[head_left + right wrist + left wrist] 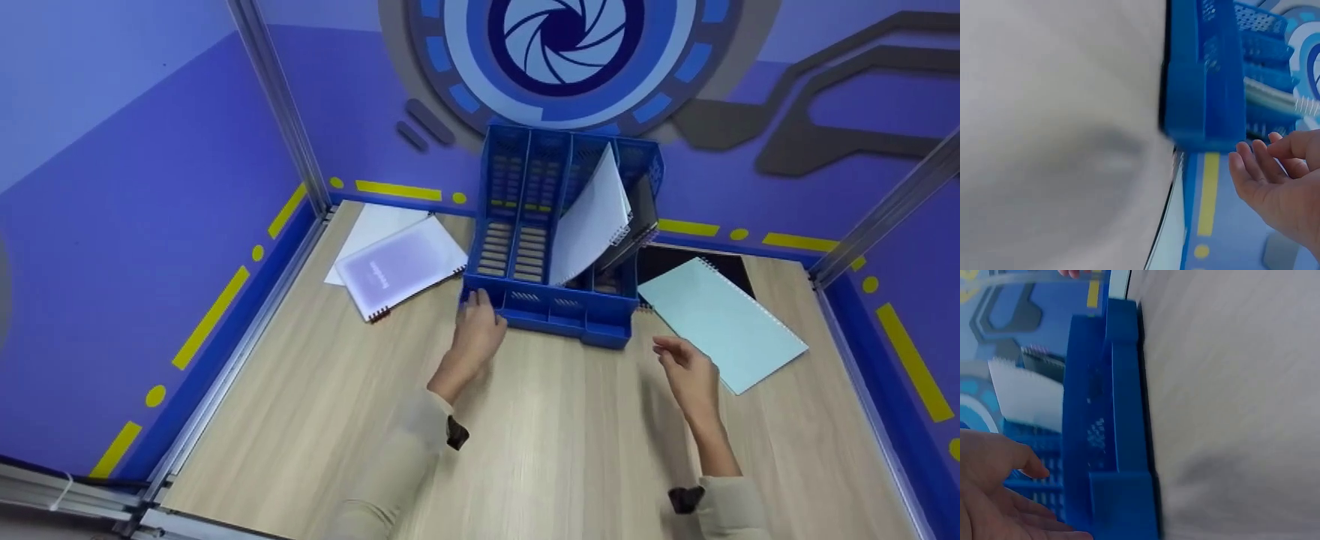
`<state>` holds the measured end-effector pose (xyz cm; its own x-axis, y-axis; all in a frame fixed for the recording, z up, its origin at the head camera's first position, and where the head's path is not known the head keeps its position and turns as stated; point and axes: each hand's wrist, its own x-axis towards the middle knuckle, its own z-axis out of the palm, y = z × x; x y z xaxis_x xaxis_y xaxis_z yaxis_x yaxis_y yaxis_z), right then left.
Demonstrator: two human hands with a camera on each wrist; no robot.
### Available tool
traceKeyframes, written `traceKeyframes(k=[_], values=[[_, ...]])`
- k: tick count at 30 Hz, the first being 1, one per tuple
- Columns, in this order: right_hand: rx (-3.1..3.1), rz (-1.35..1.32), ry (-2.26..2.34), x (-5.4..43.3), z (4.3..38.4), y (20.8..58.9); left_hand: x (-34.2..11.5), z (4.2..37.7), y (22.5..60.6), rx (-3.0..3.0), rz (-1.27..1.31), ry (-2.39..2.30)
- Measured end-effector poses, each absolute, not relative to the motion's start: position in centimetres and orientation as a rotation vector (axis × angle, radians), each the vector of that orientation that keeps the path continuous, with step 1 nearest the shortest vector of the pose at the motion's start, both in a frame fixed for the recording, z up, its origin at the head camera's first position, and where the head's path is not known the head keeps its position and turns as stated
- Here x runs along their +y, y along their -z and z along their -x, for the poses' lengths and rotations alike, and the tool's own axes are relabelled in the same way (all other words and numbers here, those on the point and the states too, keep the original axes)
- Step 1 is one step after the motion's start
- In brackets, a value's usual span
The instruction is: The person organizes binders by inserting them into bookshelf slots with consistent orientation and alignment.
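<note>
A blue desktop file rack (559, 296) with upright compartments stands at the back middle of the table. My left hand (480, 326) is at its front left corner, fingertips right by the edge; in the left wrist view the fingers (1039, 523) are extended over the blue plastic. A white spiral notebook (592, 217) and a dark spiral notebook (636, 217) lean in the rack's right compartments. My right hand (686, 371) hovers in front of the rack's right end, fingers loosely bent and holding nothing. Beside it lies a mint-green spiral notebook (727, 322).
Left of the rack, a purple spiral notebook (401, 266) overlaps a white notebook (360, 232). A black notebook (727, 266) lies partly under the mint-green one. Metal frame posts (289, 112) and printed wall panels enclose the wooden table (562, 450).
</note>
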<state>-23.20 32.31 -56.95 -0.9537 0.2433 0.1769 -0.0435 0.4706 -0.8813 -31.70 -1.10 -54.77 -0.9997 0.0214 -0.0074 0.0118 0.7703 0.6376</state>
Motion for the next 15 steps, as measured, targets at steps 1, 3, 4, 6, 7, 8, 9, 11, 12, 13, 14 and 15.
traceKeyframes(k=[1,3,4,6,7,8,9,11,12,13,14,15], values=[[-2.469,0.170,-1.425,33.0,23.0,57.1,-0.7,31.2,54.5,2.944,-0.053,-1.033],[-2.524,0.163,-1.306,34.5,22.7,57.5,0.0,30.4,54.2,2.942,-0.113,-0.999],[-2.547,0.156,-1.243,35.3,22.7,57.6,0.4,30.0,54.0,2.943,-0.150,-0.987],[-2.588,0.153,-1.116,37.0,22.9,58.0,1.1,29.4,53.8,2.940,-0.224,-0.984],[-2.610,0.155,-1.064,37.9,23.0,58.2,1.4,29.1,53.7,2.932,-0.259,-0.985],[-2.635,0.167,-1.016,38.9,23.1,58.4,1.7,28.8,53.6,2.925,-0.297,-0.983],[-2.665,0.183,-0.980,39.9,23.2,58.6,2.0,28.5,53.6,2.915,-0.339,-0.977],[-2.728,0.249,-0.929,41.8,23.4,58.9,2.6,28.0,53.5,2.883,-0.438,-0.959],[-2.760,0.285,-0.909,42.8,23.5,59.0,2.9,27.8,53.6,2.855,-0.497,-0.943],[-2.791,0.319,-0.883,43.9,23.6,59.1,3.2,27.5,53.6,2.827,-0.567,-0.923],[-2.819,0.355,-0.866,44.9,23.7,59.2,3.5,27.3,53.7,2.797,-0.644,-0.894],[-2.844,0.387,-0.848,45.8,23.8,59.3,3.9,27.0,53.8,2.762,-0.725,-0.867]])
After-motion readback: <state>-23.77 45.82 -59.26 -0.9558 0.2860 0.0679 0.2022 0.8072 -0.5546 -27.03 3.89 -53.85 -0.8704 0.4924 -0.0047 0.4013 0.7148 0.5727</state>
